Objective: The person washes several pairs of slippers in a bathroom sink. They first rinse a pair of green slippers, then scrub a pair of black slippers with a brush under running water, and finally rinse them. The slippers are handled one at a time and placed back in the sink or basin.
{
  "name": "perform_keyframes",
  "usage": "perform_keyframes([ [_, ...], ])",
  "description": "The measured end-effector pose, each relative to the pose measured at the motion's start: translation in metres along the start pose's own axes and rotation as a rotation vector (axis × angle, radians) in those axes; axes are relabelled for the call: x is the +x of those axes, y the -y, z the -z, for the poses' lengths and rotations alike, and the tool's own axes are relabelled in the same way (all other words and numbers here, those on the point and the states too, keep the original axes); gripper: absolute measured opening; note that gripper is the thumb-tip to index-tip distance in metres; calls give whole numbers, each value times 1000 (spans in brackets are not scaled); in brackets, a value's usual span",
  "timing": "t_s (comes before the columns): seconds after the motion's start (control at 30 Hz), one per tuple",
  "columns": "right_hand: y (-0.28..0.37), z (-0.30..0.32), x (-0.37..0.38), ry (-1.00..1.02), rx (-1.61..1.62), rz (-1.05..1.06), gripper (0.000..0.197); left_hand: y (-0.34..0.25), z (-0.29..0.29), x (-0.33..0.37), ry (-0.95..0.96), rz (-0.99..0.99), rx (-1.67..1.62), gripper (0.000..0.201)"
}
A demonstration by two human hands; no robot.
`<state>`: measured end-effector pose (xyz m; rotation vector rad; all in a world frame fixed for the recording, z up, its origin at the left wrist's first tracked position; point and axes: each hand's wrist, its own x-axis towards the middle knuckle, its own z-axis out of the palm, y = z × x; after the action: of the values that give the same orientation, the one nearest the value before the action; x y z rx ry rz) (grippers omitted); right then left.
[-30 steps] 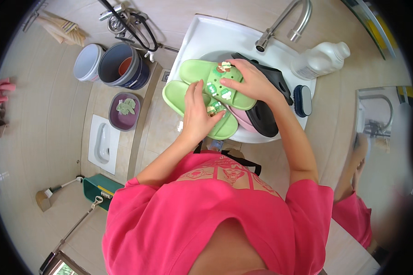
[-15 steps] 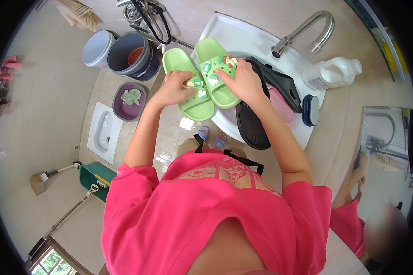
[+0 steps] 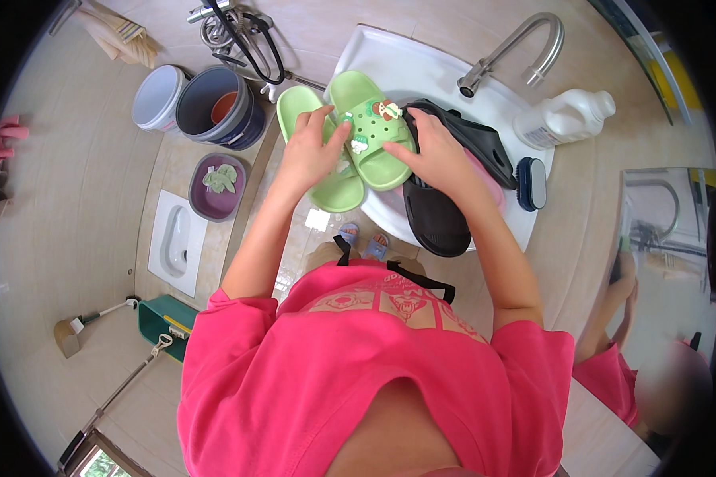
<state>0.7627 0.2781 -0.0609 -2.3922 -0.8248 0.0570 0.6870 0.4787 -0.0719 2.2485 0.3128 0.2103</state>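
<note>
The left green slipper (image 3: 336, 194) lies mostly under the left hand (image 3: 312, 153), with its near and far ends coming out from below; the right green slipper (image 3: 380, 133) lies between this hand and the right hand (image 3: 436, 155). Toward the near left, the left slipper hangs outside the edge of the white sink (image 3: 410, 54), and over the floor (image 3: 294, 253) there is wide room. The right slipper crosses the sink's left edge. On the right, the near black slipper (image 3: 437, 226) and, farther, another black slipper (image 3: 479, 140) leave only little room beside the right hand. The left hand is half spread over its slipper, thumb apart from the fingers; the right hand has its thumb and forefinger parted, touching the right slipper's right side. Their lower fingers are hidden, so I cannot tell how firmly either grips.
</note>
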Motion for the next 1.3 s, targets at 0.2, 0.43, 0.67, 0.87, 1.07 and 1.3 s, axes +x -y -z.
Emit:
perform_keyframes([
  [0.2, 14, 35, -42, 202, -283, 67, 48, -7, -8, 14, 86, -13, -35, 53],
  [0.43, -5, 62, -42, 207, -225, 211, 21, -3, -5, 21, 152, 93, -71, 52],
  [0.67, -17, 50, -17, 376, -142, 310, 26, -4, 26, -28, 11, 187, -93, 46],
  [0.87, 73, 30, -15, 175, 136, 431, 37, 2, 57, -91, -105, 305, -3, 36],
  [1.07, 129, -103, -51, 362, 144, 489, 52, 83, 68, -150, -84, 473, -8, 52],
  [1.3, 137, -266, -81, 810, 333, 358, 51, 216, 58, -236, 89, 670, 66, 41],
])
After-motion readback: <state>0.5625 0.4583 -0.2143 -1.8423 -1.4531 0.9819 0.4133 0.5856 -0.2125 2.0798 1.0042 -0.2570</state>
